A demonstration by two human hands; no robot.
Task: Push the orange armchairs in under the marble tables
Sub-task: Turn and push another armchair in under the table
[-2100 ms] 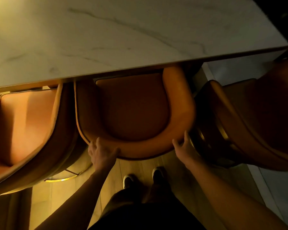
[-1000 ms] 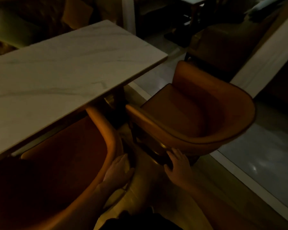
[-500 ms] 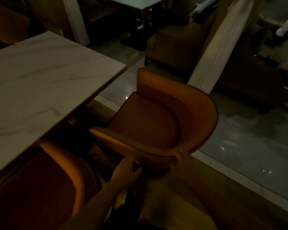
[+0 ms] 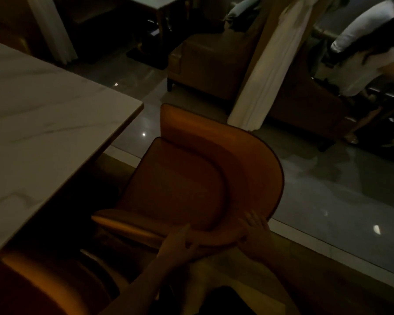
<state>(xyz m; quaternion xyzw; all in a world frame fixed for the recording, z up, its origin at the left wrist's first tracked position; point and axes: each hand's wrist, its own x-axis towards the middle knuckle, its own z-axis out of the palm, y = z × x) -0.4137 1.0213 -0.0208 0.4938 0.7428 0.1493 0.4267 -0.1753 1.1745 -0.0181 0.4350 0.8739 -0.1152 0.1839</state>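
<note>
An orange armchair (image 4: 191, 178) stands at the short end of the marble table (image 4: 39, 133), its seat facing the table's corner and outside the tabletop. My left hand (image 4: 178, 242) grips the near curved rim of its backrest. My right hand (image 4: 255, 230) holds the same rim a little further right. A second orange armchair (image 4: 32, 280) sits tucked under the table's long edge at the lower left, mostly hidden by the tabletop and darkness.
A brown sofa chair (image 4: 214, 64) stands behind the armchair. A pale curtain (image 4: 271, 71) hangs to its right. A person in white (image 4: 364, 51) is at the far right. Glossy grey floor (image 4: 339, 201) lies to the right, another table (image 4: 164, 3) at the back.
I have left the tucked-in armchair and turned right to the end armchair. Both hands moved onto its backrest rim and now grip it; the view is closer to it.
</note>
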